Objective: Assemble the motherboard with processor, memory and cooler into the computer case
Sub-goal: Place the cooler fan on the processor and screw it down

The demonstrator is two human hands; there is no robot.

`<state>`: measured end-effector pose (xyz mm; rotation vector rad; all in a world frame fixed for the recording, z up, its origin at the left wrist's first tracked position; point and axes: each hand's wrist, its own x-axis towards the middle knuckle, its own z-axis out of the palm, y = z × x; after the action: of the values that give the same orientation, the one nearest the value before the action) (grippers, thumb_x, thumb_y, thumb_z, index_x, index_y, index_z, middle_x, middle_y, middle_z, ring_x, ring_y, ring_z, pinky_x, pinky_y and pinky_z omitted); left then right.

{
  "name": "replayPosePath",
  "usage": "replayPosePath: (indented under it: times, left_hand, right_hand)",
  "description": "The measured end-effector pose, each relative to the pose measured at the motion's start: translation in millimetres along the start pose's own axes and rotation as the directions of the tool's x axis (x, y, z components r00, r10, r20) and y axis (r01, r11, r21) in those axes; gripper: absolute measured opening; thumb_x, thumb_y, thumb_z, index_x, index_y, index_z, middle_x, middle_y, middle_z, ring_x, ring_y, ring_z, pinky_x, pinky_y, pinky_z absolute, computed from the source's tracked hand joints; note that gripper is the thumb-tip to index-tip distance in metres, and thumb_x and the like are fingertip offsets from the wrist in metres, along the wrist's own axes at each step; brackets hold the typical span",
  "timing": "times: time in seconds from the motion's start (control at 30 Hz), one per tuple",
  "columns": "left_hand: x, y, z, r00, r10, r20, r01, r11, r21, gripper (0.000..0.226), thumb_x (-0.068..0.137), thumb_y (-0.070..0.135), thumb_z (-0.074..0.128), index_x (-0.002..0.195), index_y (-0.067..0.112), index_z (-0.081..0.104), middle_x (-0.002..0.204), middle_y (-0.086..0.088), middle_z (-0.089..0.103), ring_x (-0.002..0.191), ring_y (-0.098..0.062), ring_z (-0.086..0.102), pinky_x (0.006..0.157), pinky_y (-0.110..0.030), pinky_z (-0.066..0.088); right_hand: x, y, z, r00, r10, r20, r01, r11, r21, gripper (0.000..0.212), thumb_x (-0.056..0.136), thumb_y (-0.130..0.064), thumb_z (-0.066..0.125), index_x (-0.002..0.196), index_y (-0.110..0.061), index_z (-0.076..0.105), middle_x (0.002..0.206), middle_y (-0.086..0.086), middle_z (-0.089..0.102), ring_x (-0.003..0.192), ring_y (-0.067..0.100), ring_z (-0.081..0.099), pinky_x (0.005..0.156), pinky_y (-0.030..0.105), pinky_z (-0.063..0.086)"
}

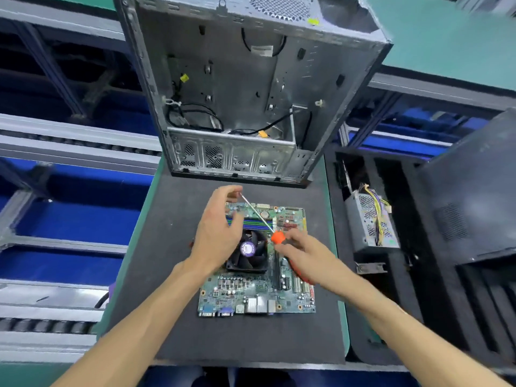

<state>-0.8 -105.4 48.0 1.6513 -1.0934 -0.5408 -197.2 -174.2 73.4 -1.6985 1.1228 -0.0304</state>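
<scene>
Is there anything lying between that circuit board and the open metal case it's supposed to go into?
Nothing visible on the mat. The motherboard lies flat on the dark mat, and the strip between its far edge and the computer case is bare. Loose black cables lie inside the case's near end, though, and might need tucking aside.

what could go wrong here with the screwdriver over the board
The right hand holds the screwdriver low over the motherboard; a slip could scratch it or catch the cooler fan. The left hand pinches the shaft near the tip, which might jab the fingers.
</scene>
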Motion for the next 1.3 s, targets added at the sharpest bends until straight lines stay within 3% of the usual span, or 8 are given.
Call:
replayPosePath:
  times: [0.1, 0.27, 0.4, 0.53, 0.77, 0.93, 1.07, 1.3]
  left_hand:
    - [4, 12, 29, 0.996, 0.000, 0.095, -0.003, 1.000, 0.030, 0.041, 0.091, 0.002, 0.050, 0.127, 0.021, 0.051, 0.118, 0.007, 0.056, 0.106, -0.002, 0.053, 0.087, -0.017, 0.042]
    - [8, 21, 87, 0.928, 0.026, 0.371, -0.115, 0.969, 0.218, 0.024, 0.092, 0.009, 0.052, 0.110, 0.023, 0.059, 0.105, 0.007, 0.055, 0.096, -0.005, 0.052, 0.090, -0.030, 0.045]
    - [7, 19, 126, 0.877, -0.056, 0.477, -0.099, 0.951, 0.293, 0.022, 0.090, 0.006, 0.051, 0.103, 0.020, 0.063, 0.101, 0.003, 0.055, 0.094, -0.012, 0.055, 0.093, -0.037, 0.046]
    - [3, 18, 149, 0.857, -0.108, 0.505, -0.090, 0.932, 0.352, 0.021, 0.091, 0.009, 0.053, 0.098, 0.026, 0.062, 0.098, 0.007, 0.053, 0.090, -0.009, 0.056, 0.089, -0.035, 0.047]
    - [2, 20, 153, 0.856, -0.163, 0.491, -0.042, 0.925, 0.379, 0.021, 0.093, 0.010, 0.052, 0.100, 0.025, 0.063, 0.102, 0.007, 0.055, 0.091, -0.004, 0.056, 0.086, -0.028, 0.045]
    - [2, 27, 132, 0.894, -0.125, 0.430, -0.015, 0.951, 0.308, 0.023, 0.093, 0.004, 0.051, 0.101, 0.018, 0.067, 0.101, 0.004, 0.060, 0.092, -0.008, 0.058, 0.086, -0.030, 0.047]
    - [5, 34, 94, 0.945, -0.084, 0.316, 0.006, 0.971, 0.241, 0.025, 0.095, 0.007, 0.052, 0.098, 0.027, 0.067, 0.098, 0.013, 0.065, 0.092, -0.002, 0.060, 0.077, -0.019, 0.046]
    - [18, 14, -15, 0.991, -0.135, 0.010, 0.131, 0.976, 0.172, 0.029, 0.094, 0.002, 0.052, 0.092, 0.025, 0.068, 0.082, 0.015, 0.068, 0.076, -0.012, 0.064, 0.073, -0.032, 0.054]
  right_hand:
    - [-9, 43, 4, 0.978, 0.050, -0.200, -0.010, 0.981, 0.196, 0.025, 0.093, -0.056, 0.051, 0.096, -0.032, 0.058, 0.064, -0.015, 0.053, 0.051, -0.001, 0.045, 0.051, 0.016, 0.035]
    - [-19, 99, -10, 0.849, 0.108, -0.517, -0.053, 0.991, 0.120, 0.012, 0.102, -0.038, 0.052, 0.094, -0.030, 0.052, 0.083, -0.010, 0.063, 0.073, 0.004, 0.059, 0.059, 0.015, 0.038]
    - [-21, 133, -27, 0.779, 0.184, -0.600, -0.186, 0.981, 0.060, 0.017, 0.099, -0.032, 0.059, 0.093, -0.017, 0.052, 0.094, -0.003, 0.050, 0.087, 0.022, 0.055, 0.070, 0.032, 0.037]
    - [-19, 149, -30, 0.799, 0.200, -0.567, -0.279, 0.959, -0.056, 0.023, 0.097, -0.034, 0.062, 0.098, -0.013, 0.051, 0.102, 0.004, 0.052, 0.092, 0.028, 0.058, 0.077, 0.040, 0.047]
    - [-14, 152, -34, 0.832, 0.147, -0.534, -0.304, 0.927, -0.219, 0.036, 0.095, -0.053, 0.057, 0.111, -0.022, 0.048, 0.103, -0.005, 0.060, 0.096, 0.019, 0.060, 0.066, 0.032, 0.038]
    - [-17, 146, -47, 0.829, 0.102, -0.550, -0.252, 0.946, -0.205, 0.034, 0.098, -0.049, 0.054, 0.113, -0.019, 0.055, 0.105, -0.001, 0.054, 0.103, 0.022, 0.057, 0.071, 0.035, 0.044]
    - [-12, 108, -52, 0.830, -0.063, -0.555, 0.009, 0.995, -0.099, 0.024, 0.099, -0.041, 0.056, 0.109, -0.019, 0.060, 0.101, -0.006, 0.053, 0.099, 0.019, 0.057, 0.086, 0.043, 0.050]
    - [25, -4, 0, 0.804, -0.417, -0.424, 0.366, 0.909, -0.200, 0.024, 0.097, -0.041, 0.060, 0.110, -0.021, 0.063, 0.106, -0.007, 0.052, 0.103, 0.013, 0.053, 0.088, 0.033, 0.047]
